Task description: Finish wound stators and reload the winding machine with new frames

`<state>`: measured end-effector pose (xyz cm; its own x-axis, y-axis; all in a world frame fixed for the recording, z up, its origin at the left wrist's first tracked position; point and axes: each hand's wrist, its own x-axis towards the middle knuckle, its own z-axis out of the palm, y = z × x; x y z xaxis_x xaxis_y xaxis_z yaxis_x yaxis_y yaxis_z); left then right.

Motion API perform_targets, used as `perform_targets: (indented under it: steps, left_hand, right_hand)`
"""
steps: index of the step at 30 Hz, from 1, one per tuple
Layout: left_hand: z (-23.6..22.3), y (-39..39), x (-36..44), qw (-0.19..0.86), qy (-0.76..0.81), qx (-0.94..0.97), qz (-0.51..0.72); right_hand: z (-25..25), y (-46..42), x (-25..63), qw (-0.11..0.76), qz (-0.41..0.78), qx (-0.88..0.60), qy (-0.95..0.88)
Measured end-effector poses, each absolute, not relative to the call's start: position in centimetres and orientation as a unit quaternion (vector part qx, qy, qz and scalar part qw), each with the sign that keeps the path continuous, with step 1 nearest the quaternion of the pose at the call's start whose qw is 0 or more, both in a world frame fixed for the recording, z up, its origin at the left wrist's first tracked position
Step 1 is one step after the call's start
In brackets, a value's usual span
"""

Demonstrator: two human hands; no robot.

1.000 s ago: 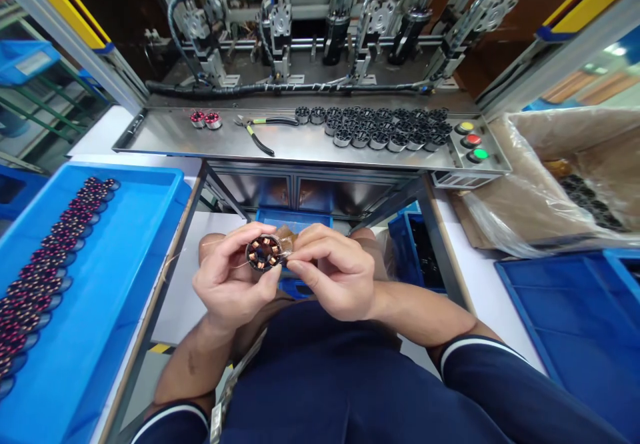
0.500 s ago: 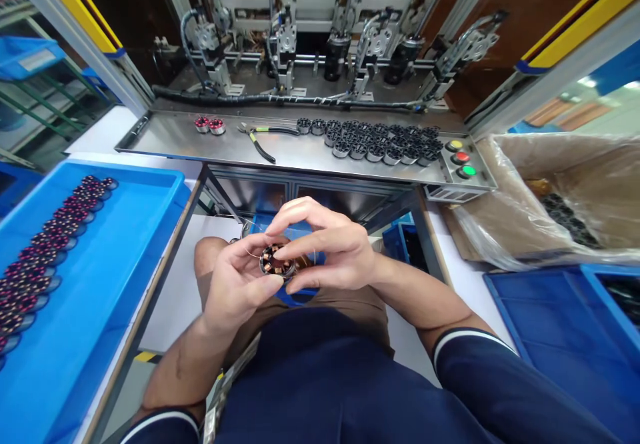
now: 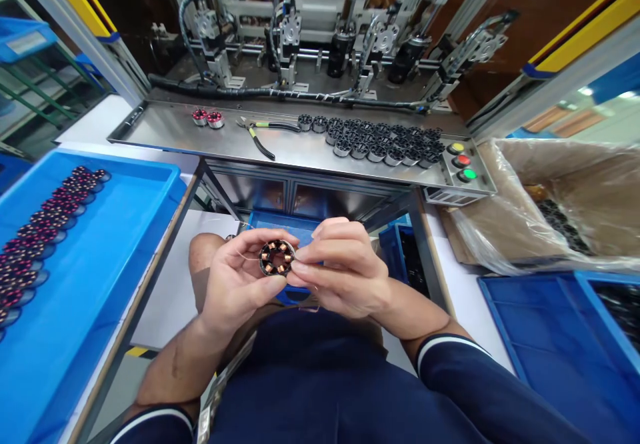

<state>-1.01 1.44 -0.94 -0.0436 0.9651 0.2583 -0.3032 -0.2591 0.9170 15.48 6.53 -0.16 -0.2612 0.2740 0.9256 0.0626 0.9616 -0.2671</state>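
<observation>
Copper-wound ring (image 3: 283,247), left hand (image 3: 230,281) gripping it, right hand (image 3: 350,267) pinching its edge.

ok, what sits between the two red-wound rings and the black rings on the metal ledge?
Head view: spread pliers, one handle reaching to the black rings; can't tell if touching.

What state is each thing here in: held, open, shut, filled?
Copper-coiled ring, held in the left hand.
Right hand, fingers at the ring's edge; their exact grip is hidden.
Pliers, lying with handles spread open.
Cardboard box, open, partly filled.
Left blue tray, partly filled with coiled rings.
Cabinet doors, shut.
Red button, pressed or not: cannot tell.
</observation>
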Motion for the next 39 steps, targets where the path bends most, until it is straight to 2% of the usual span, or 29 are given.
perform_targets:
  steps: [4,7,13,16,23,26,39]
  left_hand:
    - [-1.0,1.2,-0.5,0.361,0.365,0.526,0.678]
    - [-1.2,1.4,-0.3,0.288,0.35,0.556,0.697]
    - [-1.7,1.4,0.1,0.244,0.362,0.559,0.705]
    - [-1.8,1.3,0.1,0.278,0.364,0.542,0.704]
    - [-2.0,1.7,-2.5,0.507,0.351,0.544,0.569]
    - [-2.4,1.8,-3.4,0.573,0.31,0.541,0.533]
    - [-3.1,2.6,-3.7,0.553,0.259,0.507,0.608]
  right_hand:
    - [-0.2,5.6,15.5,0.603,0.067,-0.158,-0.779]
    - [-0.3,5.1,14.7,0.621,0.103,-0.187,-0.754]
    - [-1.3,4.2,12.3,0.676,0.241,-0.247,-0.651]
    - [-1.6,4.2,12.0,0.675,0.256,-0.252,-0.645]
    - [-1.5,5.6,13.2,0.625,0.216,-0.21,-0.72]
    - [-1.2,6.0,13.4,0.607,0.214,-0.2,-0.739]
    - [-0.6,6.1,13.2,0.594,0.231,-0.259,-0.726]
